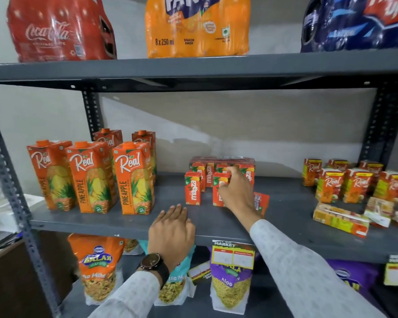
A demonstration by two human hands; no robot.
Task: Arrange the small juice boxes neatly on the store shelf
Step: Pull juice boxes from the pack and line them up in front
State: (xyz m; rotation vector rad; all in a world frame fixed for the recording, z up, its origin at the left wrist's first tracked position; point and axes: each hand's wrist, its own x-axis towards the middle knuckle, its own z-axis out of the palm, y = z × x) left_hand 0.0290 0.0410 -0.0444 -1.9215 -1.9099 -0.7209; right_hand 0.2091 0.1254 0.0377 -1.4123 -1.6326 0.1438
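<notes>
Small red Maaza juice boxes stand in the middle of the grey shelf (285,210). My right hand (236,191) grips the top of one upright Maaza box (217,191) in the front row. Another upright Maaza box (193,191) stands just left of it. A shrink-wrapped Maaza pack (223,162) sits behind them. One tilted Maaza box (262,203) shows to the right of my wrist, partly hidden. My left hand (171,230) rests on the shelf's front edge, fingers loosely curled, holding nothing.
Tall Real pineapple cartons (133,180) stand at the left. Small Real juice boxes (354,184) stand at the right, with a few lying flat (340,220) in front. Soda packs (197,28) fill the shelf above; snack bags (97,269) hang below.
</notes>
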